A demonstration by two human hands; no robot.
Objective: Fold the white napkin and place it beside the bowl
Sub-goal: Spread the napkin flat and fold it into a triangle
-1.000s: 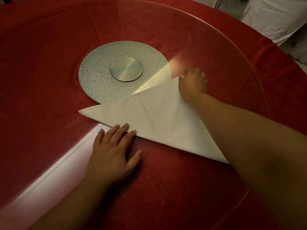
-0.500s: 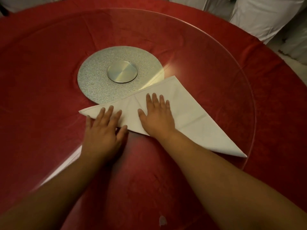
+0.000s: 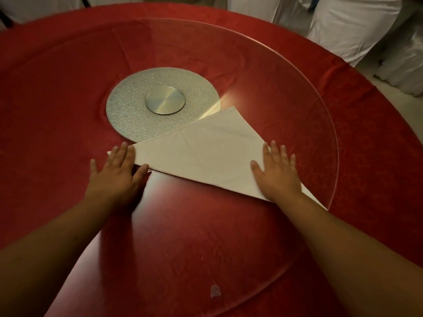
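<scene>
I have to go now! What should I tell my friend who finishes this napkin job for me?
Left hand: open, flat on the napkin's left tip.
Right hand: open, flat on its right part.
White napkin: folded into a triangle, lying on the glass turntable, its far corner beside the silver disc.
Done: one diagonal fold.
Left: any more folds, then set it beside the bowl, which is not in view.

Head view, single: worn on the person's head, facing forward and down, close over hands and round table (image 3: 57, 53); no second view.
</scene>
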